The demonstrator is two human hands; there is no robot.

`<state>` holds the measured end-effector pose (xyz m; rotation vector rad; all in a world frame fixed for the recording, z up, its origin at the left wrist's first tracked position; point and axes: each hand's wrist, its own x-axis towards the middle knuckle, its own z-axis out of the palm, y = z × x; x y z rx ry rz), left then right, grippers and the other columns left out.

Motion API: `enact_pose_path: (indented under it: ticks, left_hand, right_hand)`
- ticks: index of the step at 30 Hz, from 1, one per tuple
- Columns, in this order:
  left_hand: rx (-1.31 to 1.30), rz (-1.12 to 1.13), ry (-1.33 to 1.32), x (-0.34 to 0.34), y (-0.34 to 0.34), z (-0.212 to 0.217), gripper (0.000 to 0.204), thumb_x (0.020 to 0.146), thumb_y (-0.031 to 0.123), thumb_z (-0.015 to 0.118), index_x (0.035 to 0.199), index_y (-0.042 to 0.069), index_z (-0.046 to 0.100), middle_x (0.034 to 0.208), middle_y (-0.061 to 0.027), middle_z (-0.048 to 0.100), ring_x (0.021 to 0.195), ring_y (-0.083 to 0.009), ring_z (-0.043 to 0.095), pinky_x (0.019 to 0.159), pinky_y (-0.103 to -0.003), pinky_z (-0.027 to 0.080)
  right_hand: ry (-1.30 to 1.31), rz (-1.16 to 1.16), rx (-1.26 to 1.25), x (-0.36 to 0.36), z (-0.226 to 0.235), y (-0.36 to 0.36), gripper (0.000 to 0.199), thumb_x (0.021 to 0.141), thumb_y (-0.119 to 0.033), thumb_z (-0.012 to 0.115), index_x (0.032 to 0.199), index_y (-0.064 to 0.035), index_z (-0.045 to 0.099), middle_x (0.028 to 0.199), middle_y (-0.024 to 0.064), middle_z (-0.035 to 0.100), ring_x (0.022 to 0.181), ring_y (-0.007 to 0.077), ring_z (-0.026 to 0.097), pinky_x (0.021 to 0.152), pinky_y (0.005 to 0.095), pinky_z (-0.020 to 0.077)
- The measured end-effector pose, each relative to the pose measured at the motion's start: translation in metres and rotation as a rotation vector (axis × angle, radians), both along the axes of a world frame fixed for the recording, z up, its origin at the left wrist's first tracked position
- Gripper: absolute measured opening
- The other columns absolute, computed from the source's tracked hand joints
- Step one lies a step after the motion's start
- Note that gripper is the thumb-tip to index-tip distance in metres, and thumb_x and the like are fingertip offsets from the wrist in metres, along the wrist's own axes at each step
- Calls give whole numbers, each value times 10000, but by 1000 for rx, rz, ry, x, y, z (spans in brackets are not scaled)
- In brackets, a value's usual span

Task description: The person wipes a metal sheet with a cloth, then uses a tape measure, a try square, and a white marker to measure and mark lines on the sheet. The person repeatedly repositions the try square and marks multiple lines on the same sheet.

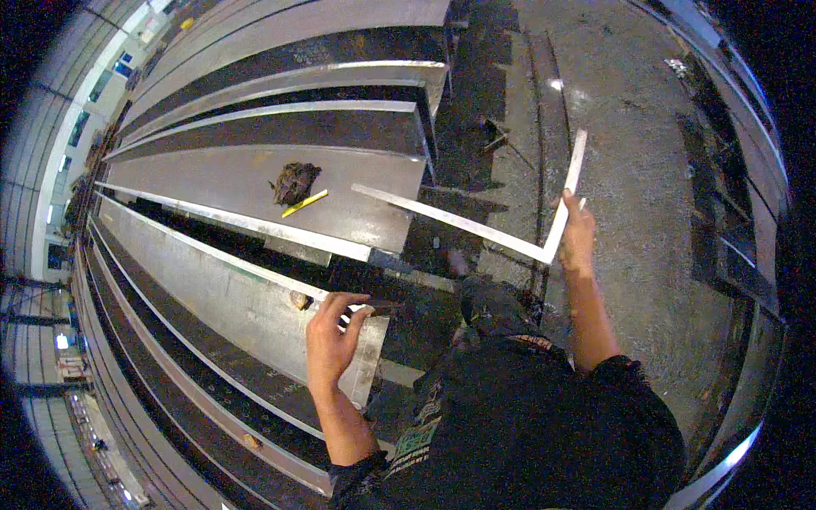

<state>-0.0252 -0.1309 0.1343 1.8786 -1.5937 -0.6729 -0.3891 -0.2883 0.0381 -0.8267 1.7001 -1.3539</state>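
Note:
My right hand (579, 234) is closed around the short arm of an L-shaped steel square (476, 228), near its corner. The square's long arm reaches left, its tip over the end of a grey steel beam (374, 174). My left hand (333, 336) is closed, fingers and thumb bent over the bright upper edge of a nearer steel beam (246, 297), close to its end. A thin dark shape by those fingertips is too blurred to name. On the farther beam lie a yellow marker (304, 203) and a dark crumpled clump (296, 183), perhaps a rag.
More long steel beams (280, 123) lie side by side on the left, with dark gaps between them. A small brownish lump (300, 300) sits on the nearer beam. To the right is a dusty grey floor (637, 195), with dark steel pieces (731, 255) along its far right.

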Motion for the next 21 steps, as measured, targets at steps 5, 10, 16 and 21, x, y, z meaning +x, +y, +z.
enact_pose_path:
  ticks: [5,10,16,21]
  left_hand:
    - [-6,2,-139,55,-69,-7,169,799,99,699,956,40,671,943,-125,654,854,-312,633,742,-372,495]
    - [135,-14,-195,98,-163,-17,204,828,154,676,968,8,650,930,-154,643,839,-324,624,743,-382,485]
    - [278,-78,-297,149,-240,-51,288,839,244,658,988,-1,643,965,-190,638,856,-362,621,774,-421,486]
    - [346,-90,-298,173,-272,-64,309,847,269,648,1005,4,647,998,-203,650,959,-381,615,840,-426,482]
  right_hand:
    - [-237,143,163,62,-111,-60,332,873,-377,660,805,-52,675,629,-15,541,528,104,466,490,267,334]
    - [-302,359,244,153,-165,-104,320,907,-351,630,860,-41,692,664,-4,572,558,97,496,498,259,365]
    - [-252,737,489,214,-232,-121,332,941,-352,572,901,-62,729,735,-11,612,680,104,501,634,265,412]
    - [-220,866,496,246,-268,-134,323,920,-374,610,971,-68,703,626,-72,448,509,53,311,471,239,220]
